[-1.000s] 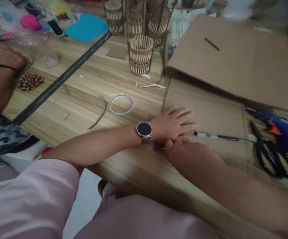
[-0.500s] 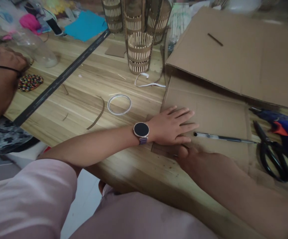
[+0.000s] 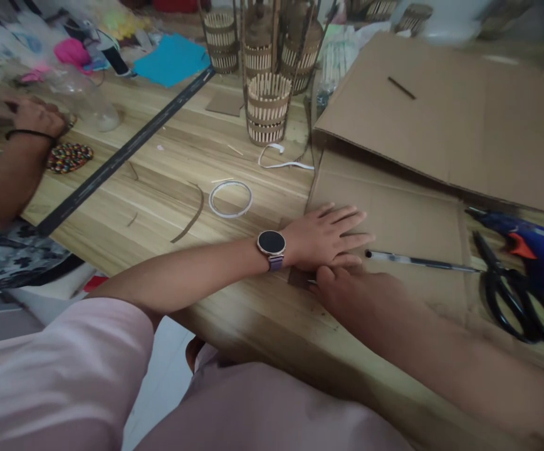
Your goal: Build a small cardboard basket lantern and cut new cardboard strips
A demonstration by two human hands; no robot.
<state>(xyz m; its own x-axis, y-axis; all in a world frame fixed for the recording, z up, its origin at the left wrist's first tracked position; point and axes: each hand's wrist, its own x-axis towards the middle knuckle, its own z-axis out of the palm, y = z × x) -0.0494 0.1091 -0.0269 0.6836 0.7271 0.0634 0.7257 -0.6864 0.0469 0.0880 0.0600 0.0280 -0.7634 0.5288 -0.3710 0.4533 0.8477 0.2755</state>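
My left hand [image 3: 321,238], below a round watch [image 3: 271,242], lies flat with fingers spread on a cardboard sheet [image 3: 394,207]. My right hand [image 3: 347,282] is closed beside the little-finger side of my left hand, at the sheet's near left edge. A small light tip shows at its fingertips; the rest of what it holds is hidden. A black and clear pen [image 3: 422,260] lies on the cardboard, right of my left fingertips.
Scissors [image 3: 511,300] and a blue glue gun [image 3: 530,241] lie at the right. A larger cardboard sheet [image 3: 450,119] is behind. White ring [image 3: 230,199], slatted baskets [image 3: 269,106], long dark strip [image 3: 126,150]. Another person's hand [image 3: 39,118] is at the left.
My right hand has moved left along the side of my left hand, which stays flat on the cardboard. The whole view has shifted slightly.
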